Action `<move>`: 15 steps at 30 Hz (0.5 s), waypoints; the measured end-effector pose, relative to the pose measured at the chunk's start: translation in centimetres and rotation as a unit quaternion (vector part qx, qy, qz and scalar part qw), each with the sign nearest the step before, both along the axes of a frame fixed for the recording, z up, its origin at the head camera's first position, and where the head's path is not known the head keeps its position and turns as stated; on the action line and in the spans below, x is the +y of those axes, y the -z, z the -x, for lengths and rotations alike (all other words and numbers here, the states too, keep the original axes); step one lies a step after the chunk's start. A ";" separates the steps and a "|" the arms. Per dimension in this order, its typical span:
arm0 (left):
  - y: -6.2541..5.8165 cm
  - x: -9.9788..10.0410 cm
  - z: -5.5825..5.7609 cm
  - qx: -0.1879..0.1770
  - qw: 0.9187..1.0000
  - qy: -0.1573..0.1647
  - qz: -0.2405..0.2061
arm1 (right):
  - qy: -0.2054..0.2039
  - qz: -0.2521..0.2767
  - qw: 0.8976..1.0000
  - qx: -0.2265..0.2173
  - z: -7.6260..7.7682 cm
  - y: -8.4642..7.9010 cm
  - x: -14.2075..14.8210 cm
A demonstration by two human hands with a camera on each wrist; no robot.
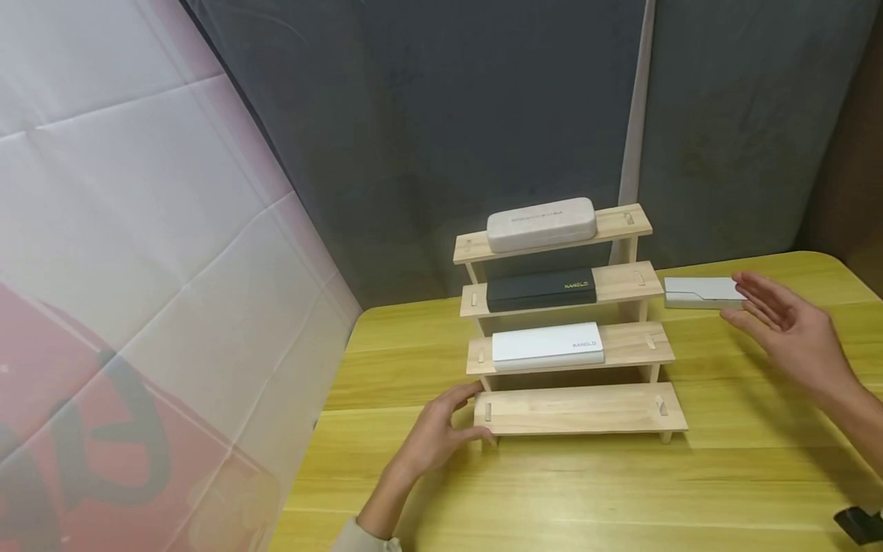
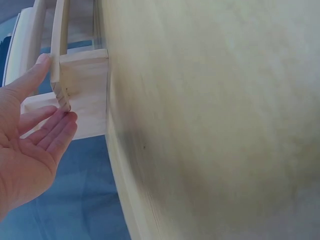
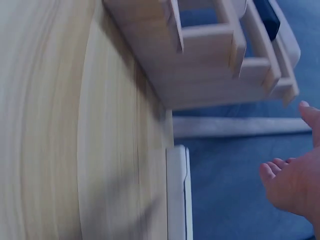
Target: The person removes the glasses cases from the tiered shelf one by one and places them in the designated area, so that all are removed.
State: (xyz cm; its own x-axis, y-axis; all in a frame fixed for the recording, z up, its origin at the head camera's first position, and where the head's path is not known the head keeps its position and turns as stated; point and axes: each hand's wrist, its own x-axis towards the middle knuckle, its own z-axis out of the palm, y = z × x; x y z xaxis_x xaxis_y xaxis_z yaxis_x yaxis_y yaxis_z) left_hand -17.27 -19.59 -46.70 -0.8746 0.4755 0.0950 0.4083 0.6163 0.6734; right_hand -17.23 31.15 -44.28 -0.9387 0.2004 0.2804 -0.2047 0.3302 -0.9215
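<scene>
A four-tier wooden display stand [image 1: 579,410] stands on the table. My left hand [image 1: 436,429] holds the left end of its lowest shelf, thumb at the front edge and fingers at the back; in the left wrist view, thumb and fingers sit on either side of the board end. My right hand [image 1: 793,330] is held with fingers extended beside a white glasses case [image 1: 700,291], overlapping its right end in the head view. In the right wrist view, that hand [image 3: 295,185] holds nothing and the case [image 3: 176,195] lies apart from it.
On the upper shelves lie a pale rounded glasses case [image 1: 541,226] at the top, a black case [image 1: 541,290] below it and a white case [image 1: 548,346] on the third tier. A grey curtain [image 1: 441,138] hangs behind the yellow wood-grain table [image 1: 586,498]. A dark object [image 1: 858,525] shows at lower right.
</scene>
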 end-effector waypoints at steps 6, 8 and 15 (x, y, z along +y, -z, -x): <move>-0.3 -0.1 0.1 -0.005 1.000 -0.008 -0.018 | -0.047 0.002 0.998 0.034 -1.2 -0.2 -2.3; -0.4 -0.1 0.1 -0.009 1.000 -0.012 -0.024 | -0.058 -0.008 0.997 0.047 -1.6 -0.3 -3.2; -0.8 -0.4 0.3 0.008 0.999 -0.036 -0.025 | -0.110 -0.006 0.989 0.097 -2.9 -0.9 -5.5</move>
State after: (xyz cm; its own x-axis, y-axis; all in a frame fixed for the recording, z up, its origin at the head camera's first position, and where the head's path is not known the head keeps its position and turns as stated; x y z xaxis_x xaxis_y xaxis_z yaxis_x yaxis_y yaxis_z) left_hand -17.60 -19.97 -45.87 -0.9045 0.4058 0.1313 0.3751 0.6103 0.6977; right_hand -14.36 25.61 -43.39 -0.8878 -0.0061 0.4602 -0.4448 0.2686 -0.8544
